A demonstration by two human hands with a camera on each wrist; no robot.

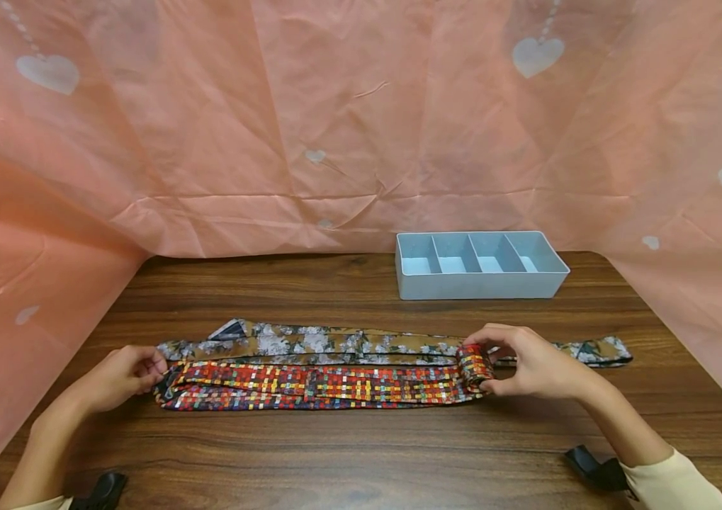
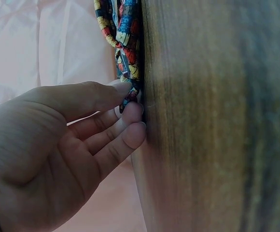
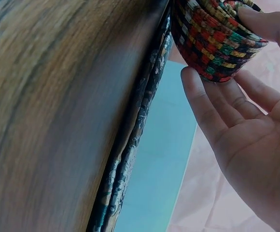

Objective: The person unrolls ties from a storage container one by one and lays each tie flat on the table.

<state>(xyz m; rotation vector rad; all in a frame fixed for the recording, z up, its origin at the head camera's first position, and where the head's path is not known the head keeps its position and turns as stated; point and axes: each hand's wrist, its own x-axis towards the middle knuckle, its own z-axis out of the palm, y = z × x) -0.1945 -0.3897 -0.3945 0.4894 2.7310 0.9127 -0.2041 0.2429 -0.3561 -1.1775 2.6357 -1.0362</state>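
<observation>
A multicoloured checked necktie [image 1: 361, 386] lies lengthwise on the table, its right end wound into a roll. My right hand [image 1: 529, 365] holds that roll between thumb and fingers; the right wrist view shows the coiled layers [image 3: 217, 43] against the fingertips. At the other end, my left hand [image 1: 121, 375] pinches the tip of the checked tie, seen also in the left wrist view between thumb and fingers [image 2: 130, 113]. Just behind lies a brown floral necktie [image 1: 316, 343], stretched flat, partly hidden by the right hand and the roll.
A pale blue box [image 1: 482, 285] with several compartments stands at the back right of the wooden table [image 1: 284, 460]. Pink cloth [image 1: 348, 127] with white hearts hangs around the back and sides. Dark straps [image 1: 596, 469] are near both wrists.
</observation>
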